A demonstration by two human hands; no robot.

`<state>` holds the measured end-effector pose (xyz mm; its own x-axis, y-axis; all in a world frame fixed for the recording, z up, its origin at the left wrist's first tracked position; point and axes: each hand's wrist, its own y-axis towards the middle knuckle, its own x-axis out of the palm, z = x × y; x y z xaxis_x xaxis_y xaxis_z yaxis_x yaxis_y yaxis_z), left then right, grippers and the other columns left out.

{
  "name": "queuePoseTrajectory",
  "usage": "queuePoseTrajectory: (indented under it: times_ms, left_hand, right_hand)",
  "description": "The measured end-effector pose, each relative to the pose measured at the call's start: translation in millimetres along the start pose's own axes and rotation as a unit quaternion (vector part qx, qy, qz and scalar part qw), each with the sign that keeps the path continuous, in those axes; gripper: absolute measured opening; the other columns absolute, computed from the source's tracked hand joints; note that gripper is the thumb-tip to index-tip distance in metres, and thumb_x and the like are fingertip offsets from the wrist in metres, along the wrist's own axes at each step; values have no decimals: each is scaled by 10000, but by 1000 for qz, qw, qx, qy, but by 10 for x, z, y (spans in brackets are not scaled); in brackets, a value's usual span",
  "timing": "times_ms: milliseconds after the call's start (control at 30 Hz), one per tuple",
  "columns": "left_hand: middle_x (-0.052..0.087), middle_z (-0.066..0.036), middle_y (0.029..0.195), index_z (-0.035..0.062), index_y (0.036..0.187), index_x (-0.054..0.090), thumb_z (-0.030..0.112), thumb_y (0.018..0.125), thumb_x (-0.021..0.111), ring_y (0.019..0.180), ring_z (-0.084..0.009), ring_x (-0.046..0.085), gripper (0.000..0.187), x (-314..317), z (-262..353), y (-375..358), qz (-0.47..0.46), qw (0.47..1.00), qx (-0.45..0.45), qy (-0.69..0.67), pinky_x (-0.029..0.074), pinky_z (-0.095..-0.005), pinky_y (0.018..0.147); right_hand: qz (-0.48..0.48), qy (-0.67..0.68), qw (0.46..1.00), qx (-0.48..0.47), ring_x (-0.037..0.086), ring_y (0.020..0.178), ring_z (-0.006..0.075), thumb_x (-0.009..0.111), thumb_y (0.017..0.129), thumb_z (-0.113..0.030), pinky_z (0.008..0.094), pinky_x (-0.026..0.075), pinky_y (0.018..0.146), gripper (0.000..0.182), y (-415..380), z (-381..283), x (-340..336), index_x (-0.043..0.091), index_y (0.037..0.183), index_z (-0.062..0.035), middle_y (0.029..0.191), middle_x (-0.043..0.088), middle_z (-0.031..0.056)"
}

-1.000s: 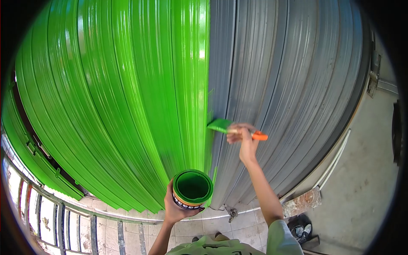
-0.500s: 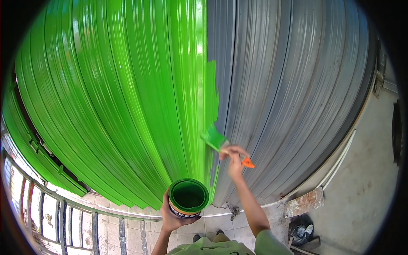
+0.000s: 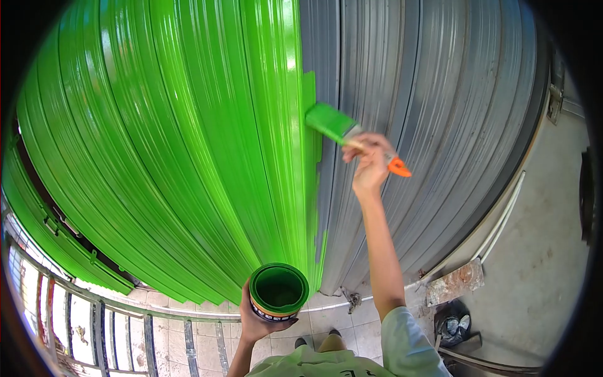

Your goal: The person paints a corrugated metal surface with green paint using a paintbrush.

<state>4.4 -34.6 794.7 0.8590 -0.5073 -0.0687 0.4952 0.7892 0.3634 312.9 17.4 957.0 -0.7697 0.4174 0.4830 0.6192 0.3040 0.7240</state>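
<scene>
My right hand (image 3: 367,157) is wrapped round a paintbrush (image 3: 333,123) with an orange-tipped handle. Its wide bristles, coated in green, touch the ribbed metal door along the border between the glossy green part (image 3: 213,138) and the bare grey part (image 3: 427,125). Low in the middle, my left hand (image 3: 254,323) grips a paint can (image 3: 279,308) from the side and below. Green paint lies inside the can, and its rim is smeared green. A ragged strip of green reaches into the first grey rib below the brush.
A metal barred railing (image 3: 125,339) curves along the lower left. At the lower right are a stained board (image 3: 455,283), a black plastic bag (image 3: 453,323) and thin white pipes (image 3: 502,217) by the wall. My feet stand on floor tiles (image 3: 364,333).
My right hand has moved the paintbrush up along the green-grey border, with the arm stretched further. The left hand still holds the can in the same place.
</scene>
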Motion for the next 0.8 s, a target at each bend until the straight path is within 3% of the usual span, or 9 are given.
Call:
queuePoseTrajectory:
  times_ms: [100, 167, 233, 333, 400, 467, 600, 700, 800]
  left_hand:
    - [581, -158, 1188, -17, 1342, 301, 204, 446, 937, 1088, -251, 601, 1122, -29, -24, -44, -3, 1000, -3, 10, 484, -375, 947]
    - [581, -158, 1188, -17, 1342, 302, 204, 442, 938, 1087, -249, 601, 1125, -58, -52, -44, -13, 1000, -16, 5, 483, -375, 948]
    - [581, -157, 1188, -17, 1341, 302, 204, 439, 939, 1086, -248, 601, 1127, -83, -88, -56, -21, 1000, -22, 6, 483, -375, 947]
    - [581, -158, 1187, -17, 1340, 303, 205, 434, 939, 1083, -248, 601, 1129, -104, -120, -26, -33, 999, -24, 18, 487, -372, 942]
    - [582, -158, 1185, -18, 1339, 303, 206, 431, 940, 1083, -248, 601, 1131, -97, -75, -37, -42, 998, -37, 24, 489, -371, 939]
    - [584, -157, 1181, -16, 1335, 307, 204, 429, 939, 1078, -246, 602, 1127, -100, -118, -78, -40, 998, -36, 18, 491, -369, 936]
    - [589, -134, 1156, 32, 1250, 393, 158, 417, 934, 1057, -241, 601, 1001, -80, -81, -78, -28, 998, -47, -13, 491, -385, 928]
    - [591, -134, 1151, 31, 1241, 399, 156, 418, 933, 1054, -242, 602, 989, -94, -78, -75, -34, 998, -46, 5, 493, -385, 926]
    - [592, -135, 1151, 26, 1242, 400, 155, 416, 933, 1053, -241, 603, 992, -90, -86, -79, -34, 998, -53, 7, 496, -386, 925]
  right_hand:
    - [-33, 25, 998, 43, 569, 549, 208, 436, 862, -155, 321, 444, 497, 201, -543, 573, -505, 543, 878, 14, 727, 617, 175]
    - [7, -9, 996, 88, 546, 510, 192, 454, 868, -158, 301, 419, 460, 193, -1168, 860, -885, 542, 853, 14, 699, 611, 157]
    - [61, -69, 976, 198, 515, 461, 175, 495, 871, -162, 283, 385, 415, 192, -1760, 974, -1229, 545, 791, 6, 654, 594, 133]
    - [82, -127, 926, 345, 492, 431, 151, 547, 863, -179, 276, 368, 389, 218, -1929, 827, -1253, 549, 735, -2, 614, 575, 97]
    - [82, -91, 948, 295, 464, 445, 84, 554, 860, -91, 247, 336, 392, 132, -1628, 793, -1033, 571, 743, -33, 629, 581, 47]
    - [39, -40, 973, 223, 466, 460, 72, 550, 865, -94, 236, 322, 388, 126, -1094, 676, -734, 577, 764, -23, 628, 576, 45]
    - [9, -35, 996, 79, 498, 463, 110, 539, 813, -87, 248, 342, 394, 124, -209, 158, -233, 596, 766, 12, 628, 582, 84]
    - [28, 30, 999, -16, 523, 471, 176, 510, 791, -142, 279, 401, 433, 175, -83, 132, -156, 569, 793, 23, 652, 588, 142]
    - [44, 88, 995, 31, 511, 481, 191, 491, 802, -132, 297, 392, 450, 161, -587, 634, -442, 560, 811, 13, 653, 572, 140]
